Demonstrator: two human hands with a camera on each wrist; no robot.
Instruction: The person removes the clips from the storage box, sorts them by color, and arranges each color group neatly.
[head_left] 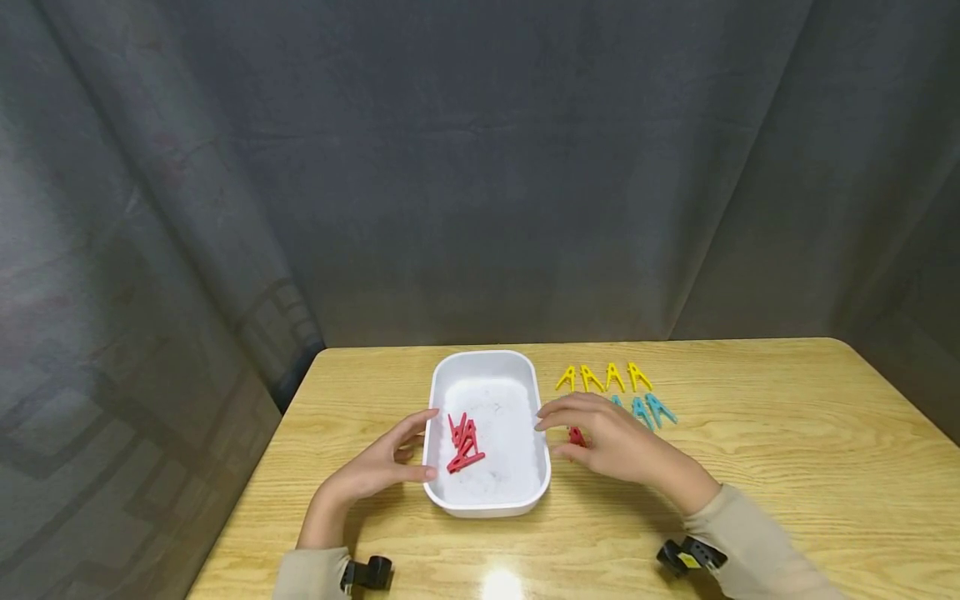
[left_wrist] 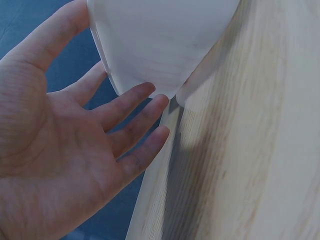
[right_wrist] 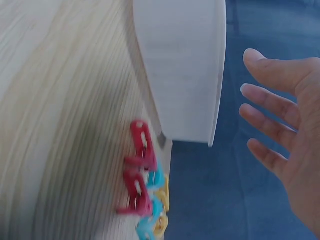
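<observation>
A white tray (head_left: 487,357) stands on the wooden table (head_left: 750,467) with several red clothes pegs (head_left: 465,443) lying in it. My left hand (head_left: 422,444) is open against the tray's left wall (left_wrist: 160,45), thumb at the rim and fingers (left_wrist: 135,105) straight. My right hand (head_left: 551,433) hovers open just right of the tray (right_wrist: 180,65), its fingers (right_wrist: 265,120) spread and holding nothing. Two red pegs (right_wrist: 140,170) lie on the table beneath it; one red peg (head_left: 576,435) peeks out from under the palm in the head view.
A row of yellow pegs (head_left: 603,377) and some blue pegs (head_left: 651,410) lie on the table to the right of the tray. A dark curtain (head_left: 480,167) hangs behind the table. The table's left edge (head_left: 255,467) is close to my left arm.
</observation>
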